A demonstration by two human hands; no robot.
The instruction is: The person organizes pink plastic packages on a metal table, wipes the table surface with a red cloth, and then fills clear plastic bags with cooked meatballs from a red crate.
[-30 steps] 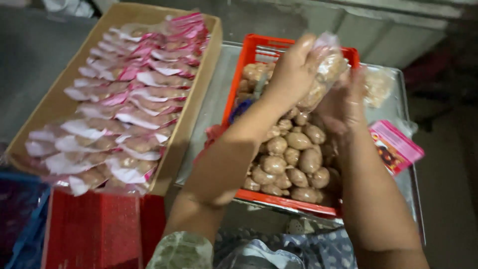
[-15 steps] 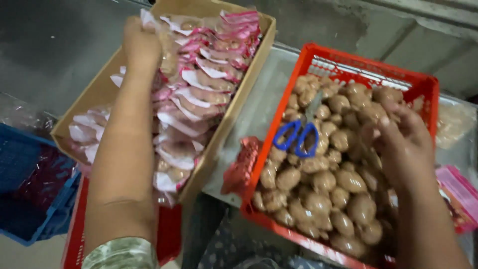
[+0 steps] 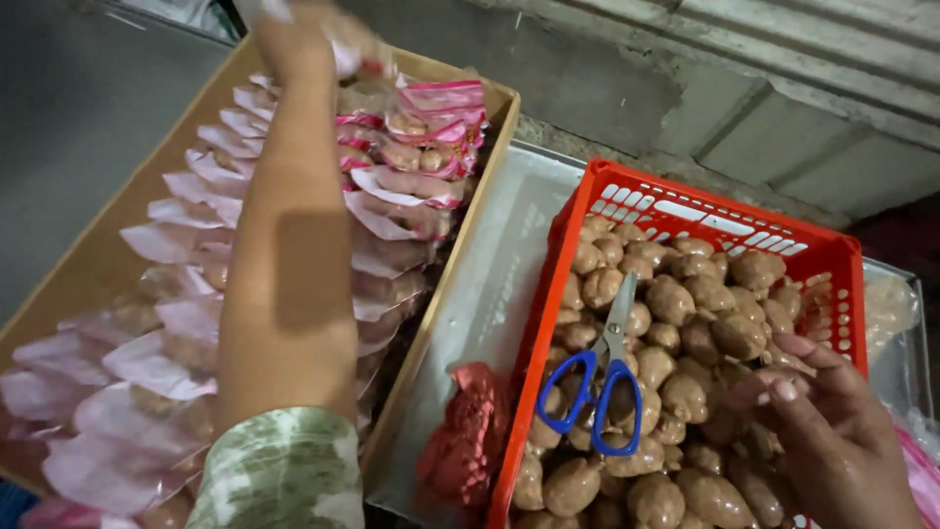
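Your left hand [image 3: 294, 44] reaches to the far end of the cardboard box [image 3: 117, 235], its grip closed on a clear packet [image 3: 357, 54] above the packed rows. Your right hand [image 3: 832, 431] rests in the red crate [image 3: 685, 201], fingers curled loosely around brown fruits [image 3: 685, 343]; blue scissors [image 3: 599, 377] lie just beside it. Between box and crate lies a bare strip of metal tray [image 3: 490, 284].

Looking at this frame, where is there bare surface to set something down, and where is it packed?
The clearest free patch is the metal tray strip between the cardboard box and the red crate, down to the crumpled red bag. The box is crowded with pink packets; the crate is full of brown balls with scissors on top.
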